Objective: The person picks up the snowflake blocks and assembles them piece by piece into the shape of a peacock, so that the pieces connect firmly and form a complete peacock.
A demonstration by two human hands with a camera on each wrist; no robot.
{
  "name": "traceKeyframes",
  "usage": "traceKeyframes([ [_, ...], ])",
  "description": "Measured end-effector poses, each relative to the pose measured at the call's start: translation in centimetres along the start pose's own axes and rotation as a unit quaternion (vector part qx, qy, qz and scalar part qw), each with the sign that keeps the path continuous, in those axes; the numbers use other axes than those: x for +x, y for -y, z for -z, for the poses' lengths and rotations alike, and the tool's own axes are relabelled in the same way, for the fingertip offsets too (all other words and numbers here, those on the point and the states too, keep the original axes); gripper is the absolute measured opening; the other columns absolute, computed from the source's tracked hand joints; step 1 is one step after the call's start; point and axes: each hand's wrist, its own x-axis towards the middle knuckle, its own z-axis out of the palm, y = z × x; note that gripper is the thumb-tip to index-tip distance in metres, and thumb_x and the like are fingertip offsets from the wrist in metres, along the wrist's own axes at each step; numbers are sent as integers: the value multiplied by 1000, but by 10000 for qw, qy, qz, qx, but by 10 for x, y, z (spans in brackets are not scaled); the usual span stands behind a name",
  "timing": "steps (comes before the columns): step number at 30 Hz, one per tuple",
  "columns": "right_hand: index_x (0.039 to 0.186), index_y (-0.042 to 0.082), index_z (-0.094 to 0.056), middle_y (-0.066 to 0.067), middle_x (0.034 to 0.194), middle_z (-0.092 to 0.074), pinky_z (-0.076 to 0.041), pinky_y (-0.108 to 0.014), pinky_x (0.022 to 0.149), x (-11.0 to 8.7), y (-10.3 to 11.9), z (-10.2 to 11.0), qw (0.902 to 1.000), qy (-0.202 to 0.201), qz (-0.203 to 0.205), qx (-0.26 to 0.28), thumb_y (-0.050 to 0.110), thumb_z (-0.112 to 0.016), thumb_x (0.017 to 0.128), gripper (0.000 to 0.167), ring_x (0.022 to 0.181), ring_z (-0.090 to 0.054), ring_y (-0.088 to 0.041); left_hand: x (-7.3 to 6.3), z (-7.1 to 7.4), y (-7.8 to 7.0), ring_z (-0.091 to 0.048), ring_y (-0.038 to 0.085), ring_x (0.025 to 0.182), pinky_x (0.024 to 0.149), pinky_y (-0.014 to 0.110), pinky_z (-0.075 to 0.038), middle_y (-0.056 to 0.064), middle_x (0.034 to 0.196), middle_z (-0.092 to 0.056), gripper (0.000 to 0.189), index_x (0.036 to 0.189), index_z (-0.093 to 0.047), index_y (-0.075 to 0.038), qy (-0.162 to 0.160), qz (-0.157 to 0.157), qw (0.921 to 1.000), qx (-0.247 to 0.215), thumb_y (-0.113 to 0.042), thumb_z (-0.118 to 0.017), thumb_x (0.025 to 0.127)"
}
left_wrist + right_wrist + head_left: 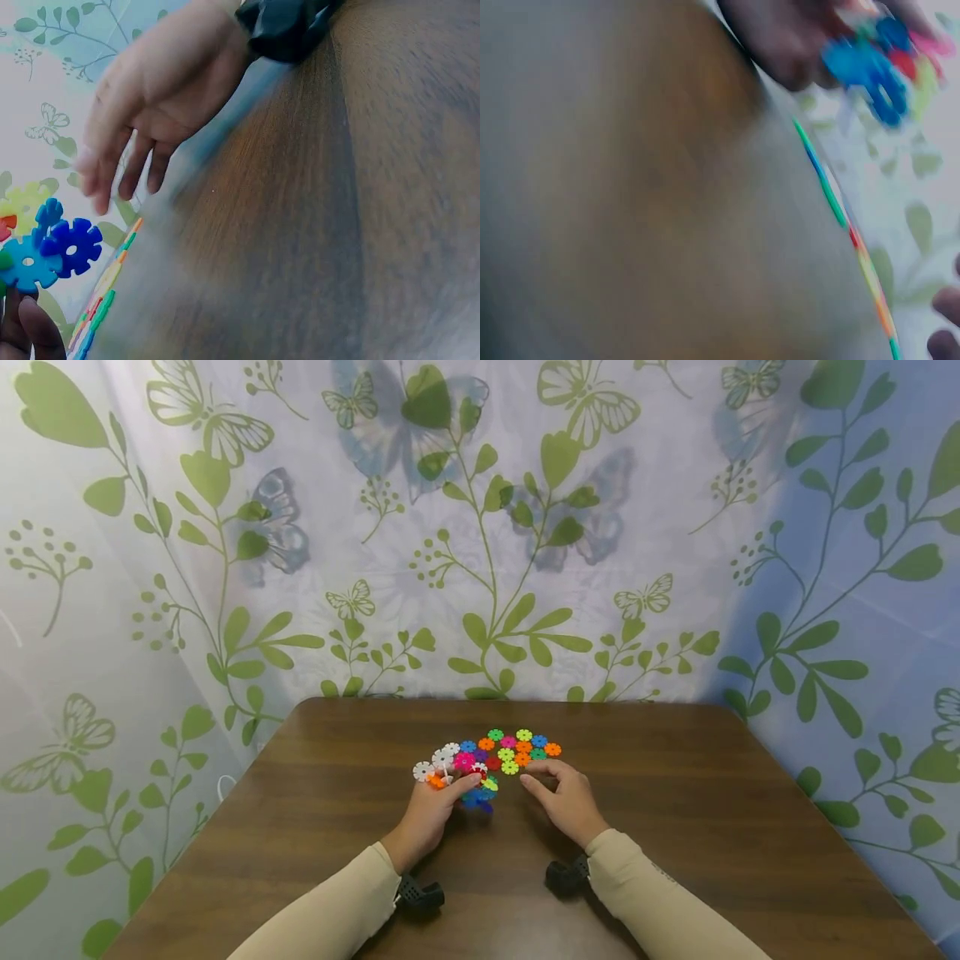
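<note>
My left hand (427, 818) pinches a cluster of joined snowflake discs (480, 796) between thumb and fingers, above the table. The left wrist view shows a dark blue disc (75, 247) and a light blue disc (28, 261) on it, with yellow and red ones partly cut off. To the cluster's right, my right hand (567, 799) is held with fingers loosely bent and nothing between them. Its fingertips are near a yellow-green disc (510, 767) in the flat spread of loose snowflake discs (522, 747). In the right wrist view the cluster (877, 79) is blurred.
White discs (423, 771) lie at the left end of the spread, beside my left hand. The brown wooden table (675, 827) extends to a patterned curtain (495, 568) at its back edge. Black wrist devices (420, 893) sit below both sleeves.
</note>
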Motion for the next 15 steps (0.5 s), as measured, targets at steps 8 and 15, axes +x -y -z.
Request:
traceKeyframes([
  [8,141,-1,-62,-23,147,-55,-28,-73,102,17,-35,31,9885,296,-226,-1463,23,-76,100,49,133,-39,-53,3,1,2,-59,19,70,61,30,-53,8,92,-73,35,108,-69,-1,-166,-168,9997,-60,-19,-91,87],
  [15,147,4,-59,-24,153,-49,-29,-75,96,33,-49,33,9764,582,-267,-2062,24,-72,103,50,130,-38,-59,0,-2,2,-56,22,68,63,30,-53,7,87,-71,31,103,-69,-1,-152,-41,9999,23,-18,-90,88],
])
